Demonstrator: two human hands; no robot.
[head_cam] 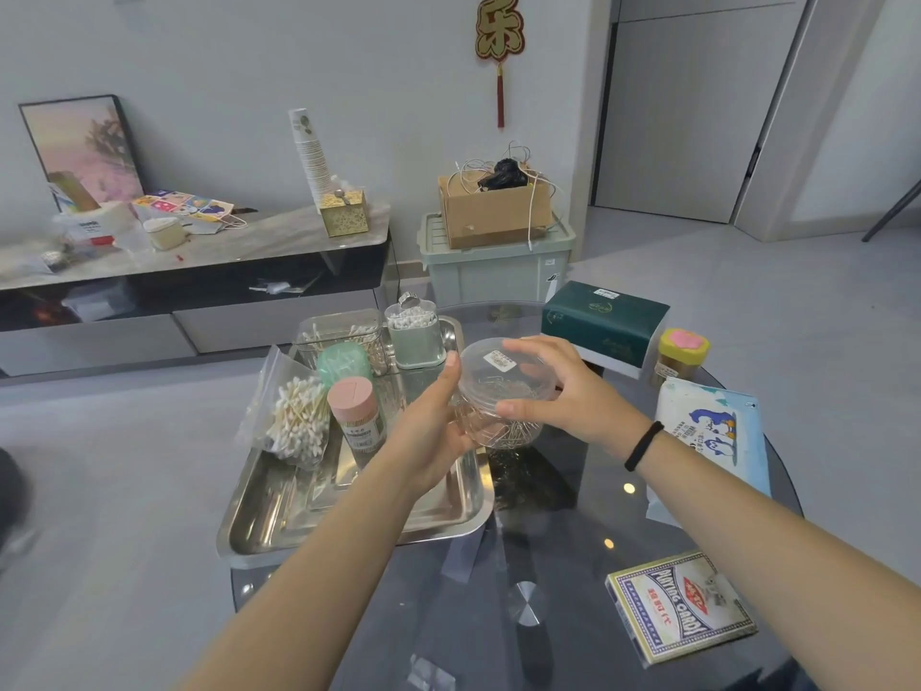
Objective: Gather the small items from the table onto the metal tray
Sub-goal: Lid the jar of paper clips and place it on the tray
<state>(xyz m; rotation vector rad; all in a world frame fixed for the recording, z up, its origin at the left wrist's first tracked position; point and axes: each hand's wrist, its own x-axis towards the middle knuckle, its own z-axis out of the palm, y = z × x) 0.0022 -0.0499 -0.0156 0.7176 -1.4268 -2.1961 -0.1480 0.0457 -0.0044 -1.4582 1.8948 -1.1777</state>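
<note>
A clear plastic jar of paper clips [503, 391] is held in the air over the right edge of the metal tray [279, 521]. My left hand [433, 431] grips the jar's body from the left and below. My right hand [563, 391] grips its lid from the right. On the tray lie a bag of cotton swabs [294, 416], a pink-capped toothpick bottle [356, 416], a mint green case [344, 364], a clear swab box [339, 336] and a green swab holder [416, 336].
On the round glass table [548, 566] are a deck of playing cards [680, 605], a pack of wet wipes [707, 436], a dark green tissue pack [603, 326] and a yellow toothpick jar [680, 359]. A sideboard and a storage bin stand behind.
</note>
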